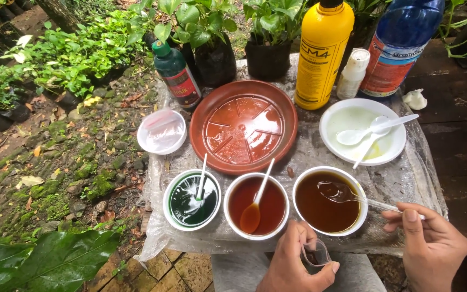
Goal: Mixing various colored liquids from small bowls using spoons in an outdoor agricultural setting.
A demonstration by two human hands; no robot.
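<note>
The right hand (433, 246) pinches the clear handle of a plastic spoon (352, 196), grip pressed together on it, with the spoon's bowl sunk in the dark brown liquid of a white bowl (329, 200). This bowl serves as the landmark; it stands on the plastic-covered counter (406, 178). The left hand (293, 265) sits just below it, at the counter's near edge, its grip closed around a small clear plastic piece (315, 253) whose kind cannot be told.

Just left of the landmark bowl stands a bowl of reddish liquid (256, 206) with a spoon in it, and further left a bowl of dark green liquid (192, 199) with a white stirrer. Above and left of it lies a large terracotta saucer (243, 127) holding shallow reddish water. Above and right is a white plate (362, 130) carrying two white spoons. Beyond that stand a yellow bottle (324, 51), a small white bottle (352, 73) and a blue bottle (401, 43).
</note>
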